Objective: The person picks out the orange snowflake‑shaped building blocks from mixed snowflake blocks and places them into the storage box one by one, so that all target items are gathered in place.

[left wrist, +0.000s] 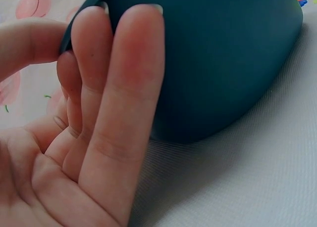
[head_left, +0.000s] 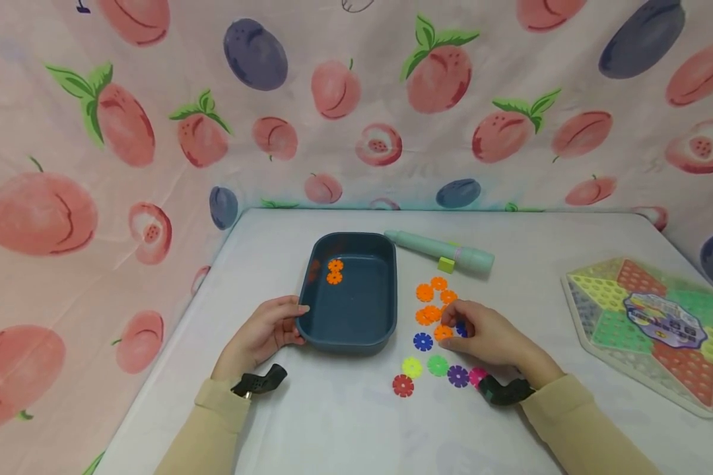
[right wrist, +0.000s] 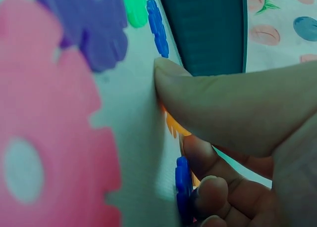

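A dark blue rectangular dish (head_left: 350,343) stands on the table, with two orange snowflake discs (head_left: 335,272) lying inside it. My left hand (head_left: 270,330) holds its left side, thumb over the rim and the other fingers against the outer wall (left wrist: 213,64). To the right of the dish, my right hand (head_left: 490,333) has thumb and index finger at opposite edges of an orange snowflake disc (head_left: 443,333), pinching it at the tabletop. In the right wrist view, the thumb (right wrist: 213,106) covers most of that disc. Several other orange discs (head_left: 424,292) lie just beyond the hand.
Near the right hand lie blue (head_left: 423,342), yellow (head_left: 412,367), green (head_left: 438,365), red (head_left: 403,386), purple (head_left: 458,376) and pink discs (head_left: 478,377). A pale green tube-shaped object (head_left: 440,251) lies behind them. A patterned hexagonal game board (head_left: 659,330) sits at the right.
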`<action>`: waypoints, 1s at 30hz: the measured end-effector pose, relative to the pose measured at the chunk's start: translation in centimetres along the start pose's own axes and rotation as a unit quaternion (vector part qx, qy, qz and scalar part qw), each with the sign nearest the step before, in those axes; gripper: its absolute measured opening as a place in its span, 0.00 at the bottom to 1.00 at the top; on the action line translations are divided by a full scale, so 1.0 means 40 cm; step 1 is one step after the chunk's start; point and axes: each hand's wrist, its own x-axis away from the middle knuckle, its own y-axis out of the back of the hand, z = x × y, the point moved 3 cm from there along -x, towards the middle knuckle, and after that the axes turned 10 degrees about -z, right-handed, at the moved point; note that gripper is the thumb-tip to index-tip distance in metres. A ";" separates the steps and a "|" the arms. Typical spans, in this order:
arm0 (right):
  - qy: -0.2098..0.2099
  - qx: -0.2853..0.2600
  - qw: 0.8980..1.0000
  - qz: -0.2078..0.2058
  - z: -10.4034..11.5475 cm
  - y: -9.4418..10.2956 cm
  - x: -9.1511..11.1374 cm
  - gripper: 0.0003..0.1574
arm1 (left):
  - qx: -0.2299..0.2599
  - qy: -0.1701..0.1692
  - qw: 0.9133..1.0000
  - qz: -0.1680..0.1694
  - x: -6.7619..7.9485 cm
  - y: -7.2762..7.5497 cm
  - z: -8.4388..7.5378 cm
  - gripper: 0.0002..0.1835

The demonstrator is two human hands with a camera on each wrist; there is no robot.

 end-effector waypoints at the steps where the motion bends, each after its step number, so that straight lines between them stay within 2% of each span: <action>1: -0.001 -0.001 1.000 0.000 0.000 0.000 0.001 0.21 | -0.001 0.000 1.000 -0.001 0.000 0.000 0.000 0.03; 30: -0.006 -0.013 1.000 -0.003 -0.003 0.003 0.002 0.21 | -0.004 -0.011 1.000 0.003 0.002 -0.001 0.004 0.04</action>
